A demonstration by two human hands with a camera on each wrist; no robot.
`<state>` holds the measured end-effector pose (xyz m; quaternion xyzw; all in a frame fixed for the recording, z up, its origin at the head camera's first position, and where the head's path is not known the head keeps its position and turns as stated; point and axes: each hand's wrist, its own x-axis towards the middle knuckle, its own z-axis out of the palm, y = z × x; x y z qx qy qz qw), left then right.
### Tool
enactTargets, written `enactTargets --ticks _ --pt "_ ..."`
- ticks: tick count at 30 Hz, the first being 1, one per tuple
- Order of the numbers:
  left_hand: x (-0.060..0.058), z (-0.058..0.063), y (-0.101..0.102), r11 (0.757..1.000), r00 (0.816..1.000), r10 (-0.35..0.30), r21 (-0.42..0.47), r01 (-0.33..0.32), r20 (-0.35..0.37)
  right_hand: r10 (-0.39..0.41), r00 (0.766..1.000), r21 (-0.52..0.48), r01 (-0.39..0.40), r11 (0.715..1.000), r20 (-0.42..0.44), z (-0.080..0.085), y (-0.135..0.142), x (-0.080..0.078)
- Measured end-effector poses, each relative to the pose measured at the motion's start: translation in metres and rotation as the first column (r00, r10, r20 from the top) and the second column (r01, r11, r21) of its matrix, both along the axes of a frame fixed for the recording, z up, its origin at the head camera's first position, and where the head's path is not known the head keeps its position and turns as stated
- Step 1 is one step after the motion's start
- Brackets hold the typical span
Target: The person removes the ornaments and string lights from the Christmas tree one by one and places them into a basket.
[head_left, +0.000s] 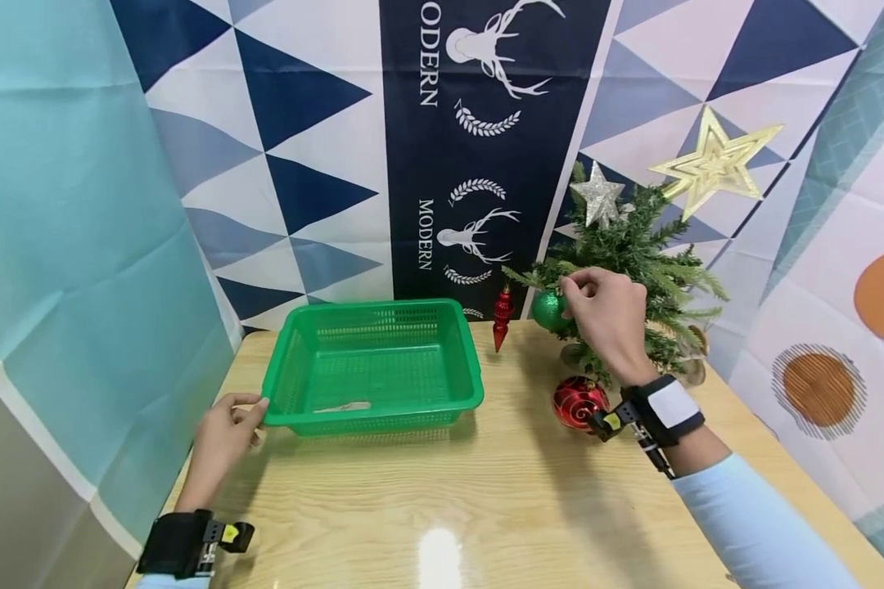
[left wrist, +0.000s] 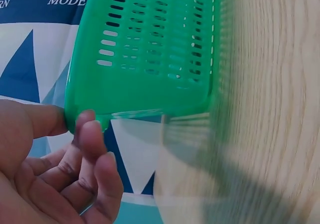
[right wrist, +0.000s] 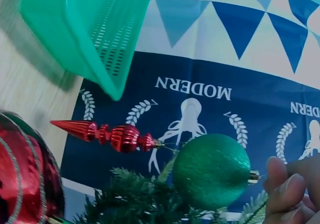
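Wooden table (head_left: 442, 491) lay under both hands. Beyond the right hand (head_left: 610, 315) stood a tree (head_left: 633, 245). The left hand (head_left: 224, 433) pinched the basket (head_left: 372, 364) by its near corner. The right hand's fingertips pinched the cap of a green bauble (right wrist: 212, 170), hanging just left of it.
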<state>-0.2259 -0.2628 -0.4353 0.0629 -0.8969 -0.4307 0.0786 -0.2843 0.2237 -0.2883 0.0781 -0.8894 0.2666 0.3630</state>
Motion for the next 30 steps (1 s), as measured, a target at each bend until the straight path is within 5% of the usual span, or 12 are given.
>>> enactTargets --ticks 8,13,16,23,30 --pt "-0.005 0.000 -0.004 0.996 1.000 0.017 0.087 -0.018 0.006 -0.012 0.997 0.035 0.015 0.999 -0.073 0.021 0.001 0.003" --pt "-0.028 -0.037 -0.024 0.992 1.000 0.024 0.126 -0.026 0.016 0.005 0.998 0.010 -0.004 1.000 -0.066 0.034 0.001 0.002" --pt "-0.037 -0.049 -0.031 0.992 0.999 0.011 0.125 -0.014 0.030 0.035 0.998 0.006 -0.035 0.999 -0.056 0.039 -0.001 0.001" --pt "-0.012 0.006 -0.012 0.984 0.993 -0.062 0.170 0.045 0.096 0.103 0.994 0.017 -0.104 0.994 0.018 0.043 -0.006 -0.002" --pt "-0.012 0.004 -0.016 0.981 0.984 -0.103 0.181 0.076 0.144 0.098 0.994 0.047 -0.100 0.994 0.050 0.047 -0.010 -0.007"
